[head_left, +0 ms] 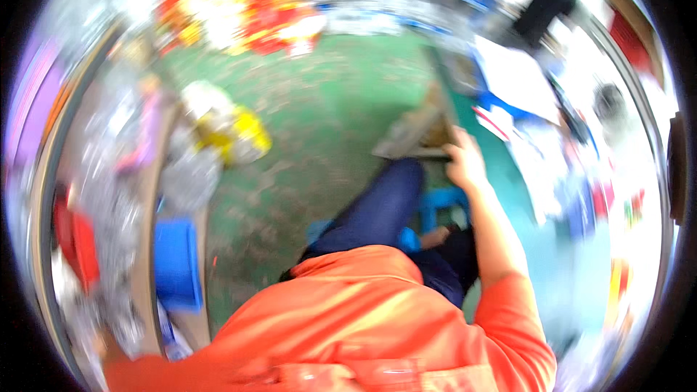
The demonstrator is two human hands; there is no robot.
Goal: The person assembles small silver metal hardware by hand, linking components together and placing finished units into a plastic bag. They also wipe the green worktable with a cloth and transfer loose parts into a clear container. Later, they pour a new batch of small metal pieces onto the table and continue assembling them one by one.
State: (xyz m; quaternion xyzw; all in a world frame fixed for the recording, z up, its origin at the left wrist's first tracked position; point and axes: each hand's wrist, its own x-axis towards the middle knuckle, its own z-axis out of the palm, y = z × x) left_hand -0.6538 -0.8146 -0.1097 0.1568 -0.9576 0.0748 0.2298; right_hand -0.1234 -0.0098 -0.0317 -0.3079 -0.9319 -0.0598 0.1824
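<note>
My right hand (467,162) is at the near-left edge of a green-topped table (519,189), its fingers bent over the edge. Just beyond those fingers, below the tabletop, is an open box-like container (406,134) with brownish contents I cannot make out. At the lower left my left hand (109,346) reaches out to the side, badly smeared by motion and partly cut off. It is nearest to a heap of clear plastic bags (120,305) on a shelf. What its fingers do is hidden.
A blue bin (177,265) stands on the left shelf, near a red box (75,239). White and yellow bags (232,127) lie on the green floor. Red and yellow packages (254,7) stand at the back. Papers (519,80) cover the table's far side. Another person (544,3) is at upper right.
</note>
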